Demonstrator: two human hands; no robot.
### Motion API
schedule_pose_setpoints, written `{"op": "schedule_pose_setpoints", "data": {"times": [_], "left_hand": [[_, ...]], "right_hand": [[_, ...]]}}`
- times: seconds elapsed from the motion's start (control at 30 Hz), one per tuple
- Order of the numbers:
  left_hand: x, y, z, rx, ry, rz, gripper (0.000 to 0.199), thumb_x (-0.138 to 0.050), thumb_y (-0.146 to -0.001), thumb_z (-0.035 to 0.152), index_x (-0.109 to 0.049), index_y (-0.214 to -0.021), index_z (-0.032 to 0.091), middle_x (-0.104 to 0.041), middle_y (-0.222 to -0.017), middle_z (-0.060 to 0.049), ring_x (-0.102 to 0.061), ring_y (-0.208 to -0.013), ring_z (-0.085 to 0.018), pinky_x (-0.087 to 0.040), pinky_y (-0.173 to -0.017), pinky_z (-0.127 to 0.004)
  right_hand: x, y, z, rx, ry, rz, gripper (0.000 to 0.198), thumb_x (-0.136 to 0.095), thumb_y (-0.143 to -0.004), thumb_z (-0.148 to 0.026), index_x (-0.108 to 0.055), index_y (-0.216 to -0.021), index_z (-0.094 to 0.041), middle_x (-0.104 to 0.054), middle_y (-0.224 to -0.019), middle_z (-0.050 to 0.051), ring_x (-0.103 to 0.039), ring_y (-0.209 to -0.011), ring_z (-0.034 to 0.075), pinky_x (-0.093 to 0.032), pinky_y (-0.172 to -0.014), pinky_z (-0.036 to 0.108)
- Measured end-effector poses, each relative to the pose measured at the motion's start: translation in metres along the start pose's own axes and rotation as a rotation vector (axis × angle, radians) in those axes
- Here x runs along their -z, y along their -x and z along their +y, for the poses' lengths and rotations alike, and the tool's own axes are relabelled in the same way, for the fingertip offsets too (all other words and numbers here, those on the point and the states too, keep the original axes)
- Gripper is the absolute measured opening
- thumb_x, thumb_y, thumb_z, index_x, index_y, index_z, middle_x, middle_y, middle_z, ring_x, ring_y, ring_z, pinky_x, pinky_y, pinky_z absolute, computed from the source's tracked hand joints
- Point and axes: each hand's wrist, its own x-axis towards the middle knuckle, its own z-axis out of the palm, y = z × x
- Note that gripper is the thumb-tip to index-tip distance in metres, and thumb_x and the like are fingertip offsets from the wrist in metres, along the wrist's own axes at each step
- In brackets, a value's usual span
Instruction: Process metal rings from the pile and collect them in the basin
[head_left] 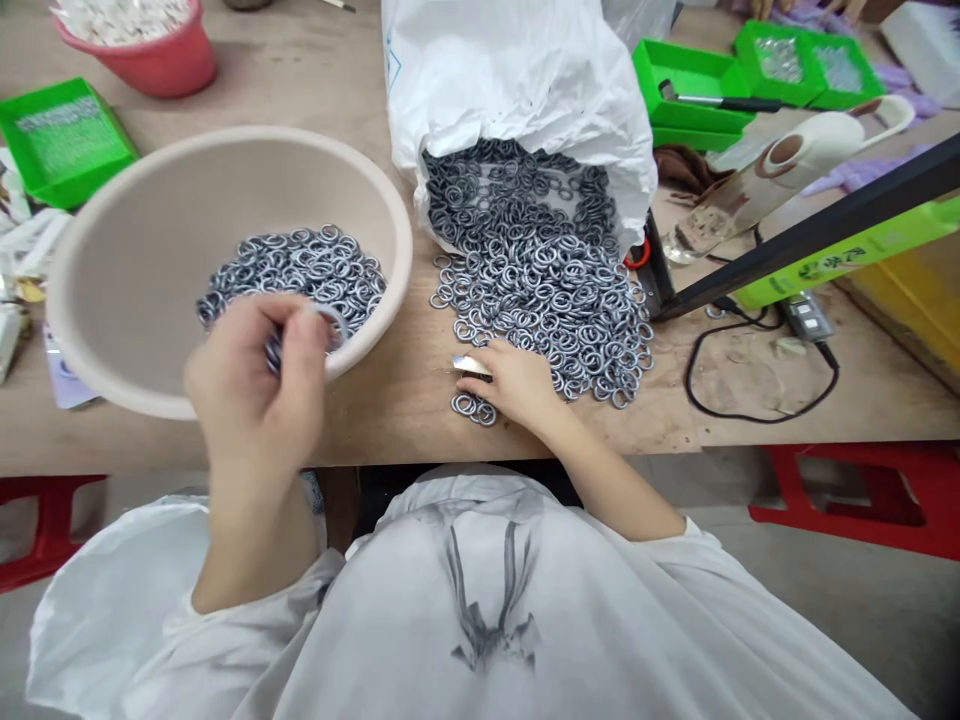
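Note:
My left hand (259, 380) is closed over the near rim of a large beige basin (127, 240). Its thumb and fingers pinch a grey metal ring (335, 322), and more rings show dark inside the curled fingers. A heap of similar rings (300, 268) lies in the basin. At the table's front, my right hand (517, 382) has its thumb and finger closed around a small shiny white piece (472, 366), whose kind I cannot make out. Just below those fingers are several loose rings (474, 408). Beside this hand, a big pile of rings (555, 310) spills from a white sack (517, 80).
A pink tub (180, 60) of white pieces and a green tray (67, 140) stand at the left. At the right are a black bar (810, 235), a clear bottle (739, 195), a cable (694, 370) and green bins (690, 70). Red stools (862, 500) flank me.

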Motion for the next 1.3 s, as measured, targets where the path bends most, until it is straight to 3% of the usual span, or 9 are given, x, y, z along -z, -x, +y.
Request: {"op": "schedule_pose_setpoints", "data": {"times": [0.1,0.27,0.4,0.53,0.67,0.77,1.0,1.17,1.3], "left_hand": [[0.01,-0.036,-0.023,-0.047,-0.427,-0.15,0.042,-0.058,-0.091,0.038,-0.063,-0.132,0.028,-0.068,-0.12,-0.008,-0.052,-0.128,-0.031,-0.031,-0.104,-0.052],[0.003,-0.041,-0.037,-0.15,-0.533,-0.058,0.028,-0.062,-0.089,0.041,-0.076,-0.109,0.026,-0.068,-0.128,-0.01,-0.047,-0.133,-0.036,-0.023,-0.109,-0.06],[-0.027,0.001,-0.018,-0.424,-0.241,-0.042,0.023,-0.059,-0.092,0.028,-0.073,-0.108,0.021,-0.074,-0.107,-0.009,-0.063,-0.107,-0.023,-0.042,-0.102,-0.044],[-0.076,0.044,-0.005,-0.227,0.144,-0.377,0.034,-0.048,-0.098,0.032,-0.066,-0.123,0.019,-0.07,-0.12,-0.011,-0.065,-0.11,-0.021,-0.049,-0.097,-0.035],[-0.101,0.059,-0.002,0.089,0.454,-0.379,0.033,-0.052,-0.095,0.039,-0.071,-0.116,0.022,-0.07,-0.123,-0.01,-0.062,-0.117,-0.023,-0.045,-0.104,-0.035],[-0.101,0.056,-0.002,0.297,0.606,-0.401,0.029,-0.065,-0.087,0.047,-0.074,-0.091,0.02,-0.073,-0.089,-0.007,-0.066,-0.086,-0.02,-0.051,-0.081,-0.029],[-0.101,0.053,-0.006,0.638,0.931,-0.501,0.045,-0.073,-0.076,0.058,-0.06,-0.066,0.016,-0.053,-0.056,0.002,-0.044,-0.049,-0.008,-0.034,-0.046,-0.019],[-0.103,0.056,-0.002,0.737,0.975,-0.49,0.048,-0.074,-0.073,0.059,-0.054,-0.063,0.016,-0.045,-0.051,0.005,-0.036,-0.044,-0.005,-0.027,-0.041,-0.018],[-0.102,0.053,0.003,0.83,1.041,-0.439,0.049,-0.075,-0.072,0.057,-0.048,-0.061,0.017,-0.039,-0.049,0.007,-0.033,-0.042,-0.005,-0.026,-0.041,-0.018]], "right_hand": [[-0.004,0.0,-0.007,-0.024,0.076,-0.056,0.03,-0.068,-0.087,-0.047,-0.072,-0.109,-0.028,-0.068,-0.108,0.004,-0.065,-0.085,0.02,-0.035,-0.061,0.028],[-0.005,-0.004,-0.003,-0.049,-0.316,0.057,0.017,-0.069,-0.086,-0.035,-0.072,-0.098,-0.023,-0.067,-0.097,0.004,-0.062,-0.087,0.019,-0.041,-0.07,0.028],[0.002,-0.001,-0.008,-0.163,-1.098,0.146,0.028,-0.068,-0.084,-0.048,-0.062,-0.085,-0.02,-0.059,-0.072,-0.003,-0.049,-0.058,0.01,-0.039,-0.055,0.024],[0.0,0.006,-0.03,-0.228,-1.448,0.163,0.04,-0.066,-0.081,-0.06,-0.052,-0.085,-0.022,-0.051,-0.07,-0.006,-0.035,-0.047,0.006,-0.032,-0.044,0.021],[-0.013,0.009,-0.044,-0.245,-1.329,0.414,0.038,-0.062,-0.083,-0.059,-0.049,-0.09,-0.024,-0.054,-0.08,-0.002,-0.052,-0.067,0.011,-0.046,-0.061,0.023],[-0.014,0.011,-0.041,-0.226,-1.137,0.529,0.033,-0.059,-0.086,-0.054,-0.049,-0.096,-0.024,-0.057,-0.088,0.001,-0.058,-0.081,0.015,-0.05,-0.073,0.027],[0.006,0.017,-0.027,0.089,-0.912,0.429,0.029,-0.064,-0.088,-0.047,-0.067,-0.101,-0.021,-0.062,-0.088,0.003,-0.059,-0.081,0.017,-0.048,-0.078,0.032],[0.009,0.011,-0.024,0.013,-0.903,0.372,0.034,-0.055,-0.093,-0.051,-0.063,-0.086,-0.019,-0.059,-0.076,0.001,-0.056,-0.073,0.015,-0.045,-0.07,0.029],[0.013,0.018,-0.023,0.088,-0.621,0.299,0.045,-0.045,-0.095,-0.058,-0.062,-0.081,-0.019,-0.059,-0.075,0.002,-0.053,-0.07,0.015,-0.039,-0.066,0.027]]}}
